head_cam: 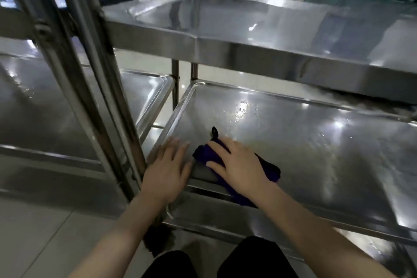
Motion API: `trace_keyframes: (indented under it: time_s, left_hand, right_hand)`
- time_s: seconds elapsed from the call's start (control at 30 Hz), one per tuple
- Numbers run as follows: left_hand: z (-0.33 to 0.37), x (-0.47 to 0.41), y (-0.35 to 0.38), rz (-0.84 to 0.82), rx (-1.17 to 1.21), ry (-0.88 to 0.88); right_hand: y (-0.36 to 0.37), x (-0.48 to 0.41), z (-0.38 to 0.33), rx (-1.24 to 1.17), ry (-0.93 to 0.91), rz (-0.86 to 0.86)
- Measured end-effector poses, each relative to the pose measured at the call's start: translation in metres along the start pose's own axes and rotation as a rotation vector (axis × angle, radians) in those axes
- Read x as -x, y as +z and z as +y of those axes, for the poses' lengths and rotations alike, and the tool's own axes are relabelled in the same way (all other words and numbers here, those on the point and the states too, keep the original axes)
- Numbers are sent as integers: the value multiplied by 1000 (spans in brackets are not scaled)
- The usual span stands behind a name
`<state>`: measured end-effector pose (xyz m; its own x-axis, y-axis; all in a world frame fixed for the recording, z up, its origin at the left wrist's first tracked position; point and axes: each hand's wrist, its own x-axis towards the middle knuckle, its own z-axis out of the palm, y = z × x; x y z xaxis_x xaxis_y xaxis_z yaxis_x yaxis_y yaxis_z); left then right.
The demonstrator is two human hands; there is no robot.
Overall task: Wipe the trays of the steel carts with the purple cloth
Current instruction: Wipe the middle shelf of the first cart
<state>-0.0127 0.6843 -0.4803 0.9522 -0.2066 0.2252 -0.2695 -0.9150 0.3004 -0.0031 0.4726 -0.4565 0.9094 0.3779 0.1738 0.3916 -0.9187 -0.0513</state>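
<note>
Black-clad knees (255, 255) below — right hand (239, 165), fingers spread, presses purple cloth (203, 153) on the tray (316, 153); left hand (167, 171) lies flat at its corner.

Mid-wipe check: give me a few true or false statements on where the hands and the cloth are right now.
1. The right hand presses flat on the purple cloth. True.
2. The cloth lies on the top tray. False: it lies on the lower tray, beneath the top one.
3. The left hand holds a spray bottle. False: it holds nothing and rests, fingers straight, on the lower tray's near left corner.
4. Droplets show on the lower tray beyond the cloth. True.
5. A second steel cart stands to the left. True.
</note>
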Motion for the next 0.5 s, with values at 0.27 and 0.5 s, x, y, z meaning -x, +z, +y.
trace_keyframes:
  time_s: [0.27,0.5]
  left_hand:
    - [-4,-3,10,14,-66,3]
    - [-4,-4,10,33,-60,-15]
  right_hand:
    - [21,-1,33,-218,-186,-148]
    - [34,-113,47,-152,137,-169]
